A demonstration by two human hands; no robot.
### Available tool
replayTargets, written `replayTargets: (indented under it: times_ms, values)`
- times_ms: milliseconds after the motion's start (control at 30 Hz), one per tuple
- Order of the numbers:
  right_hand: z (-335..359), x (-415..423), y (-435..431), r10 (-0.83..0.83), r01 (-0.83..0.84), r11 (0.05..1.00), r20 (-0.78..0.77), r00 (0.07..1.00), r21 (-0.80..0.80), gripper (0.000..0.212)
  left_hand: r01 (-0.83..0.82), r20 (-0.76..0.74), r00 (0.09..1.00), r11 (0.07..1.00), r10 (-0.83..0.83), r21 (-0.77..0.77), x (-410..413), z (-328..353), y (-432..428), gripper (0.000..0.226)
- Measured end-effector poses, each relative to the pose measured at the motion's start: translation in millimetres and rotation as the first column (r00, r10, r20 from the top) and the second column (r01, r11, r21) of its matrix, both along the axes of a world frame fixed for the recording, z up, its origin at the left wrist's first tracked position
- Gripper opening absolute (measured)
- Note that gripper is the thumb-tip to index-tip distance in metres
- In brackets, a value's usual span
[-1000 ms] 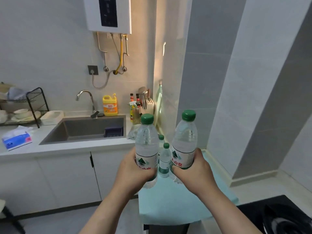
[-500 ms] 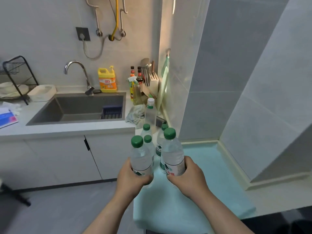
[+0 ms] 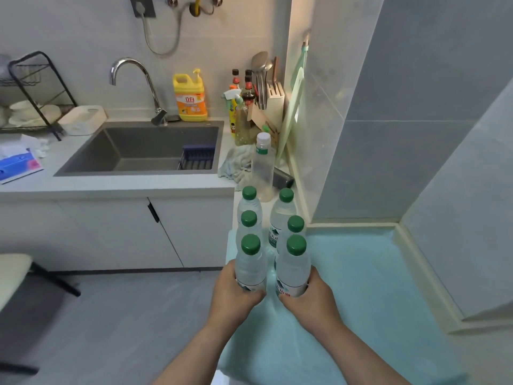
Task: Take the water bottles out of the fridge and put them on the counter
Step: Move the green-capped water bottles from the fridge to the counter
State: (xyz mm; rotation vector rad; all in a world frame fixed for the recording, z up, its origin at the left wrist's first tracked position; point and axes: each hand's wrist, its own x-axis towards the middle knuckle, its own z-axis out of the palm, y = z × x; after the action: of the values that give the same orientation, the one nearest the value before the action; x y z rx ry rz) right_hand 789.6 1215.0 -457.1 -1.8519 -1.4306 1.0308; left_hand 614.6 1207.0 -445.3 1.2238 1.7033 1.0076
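Held bottles (image 3: 293,269) lower, fingers (image 3: 254,295) around them

- My left hand (image 3: 236,293) grips the left front bottle (image 3: 251,262) low down, so its base is hidden. I can't tell whether it touches the teal surface (image 3: 361,273).
- Same on the other side: my right hand (image 3: 311,298) covers the base of the right front bottle (image 3: 294,265) and part of its label.
- The rear bottles (image 3: 283,209) show caps and shoulders only; the front pair blocks the rest.
- The dish rack (image 3: 33,87) and tissue pack (image 3: 16,165) run off the left edge.
- The sauce bottles (image 3: 248,90) have labels too small to read.
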Motion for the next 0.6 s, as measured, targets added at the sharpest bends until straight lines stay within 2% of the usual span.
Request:
replayTargets:
  times_ms: [300,433,600]
  values:
    - [-32.4,14.9,1.0,0.055,-0.057,0.997,-0.050,0.997,-0.057,0.059,-0.020,-0.001,1.000,0.999,0.020,-0.044,-3.2,-23.5,-2.6,0.048]
    - [-32.6,16.0,0.9,0.060,-0.064,0.996,-0.062,0.996,-0.066,0.062,0.005,-0.002,1.000,0.999,-0.005,-0.052,-3.4,-23.5,-2.5,0.046]
    - [-24.6,15.0,-2.1,0.085,-0.090,0.994,-0.075,0.994,-0.057,0.073,0.095,-0.006,0.995,0.987,-0.097,-0.130,-12.3,-17.6,-8.0,0.073]
